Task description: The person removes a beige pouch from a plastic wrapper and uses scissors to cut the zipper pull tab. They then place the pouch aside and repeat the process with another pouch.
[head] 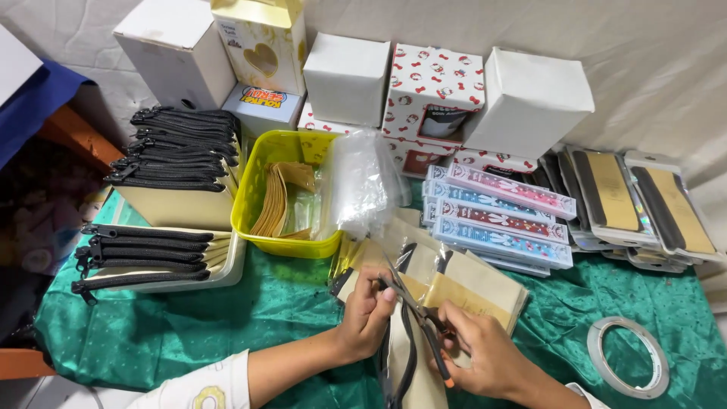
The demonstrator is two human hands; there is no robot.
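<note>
My left hand pinches the top of a beige zippered pouch with a black zipper, low in the middle of the view. My right hand grips dark scissors with an orange tip, whose blades point up-left at the pouch's zipper end beside my left fingers. Under my hands lies a stack of beige pouches in clear sleeves on the green cloth.
A yellow bin holds tan pouches and clear bags. Stacks of black-zippered pouches sit left. Patterned flat boxes, gold packs, white boxes and a tape roll sit right.
</note>
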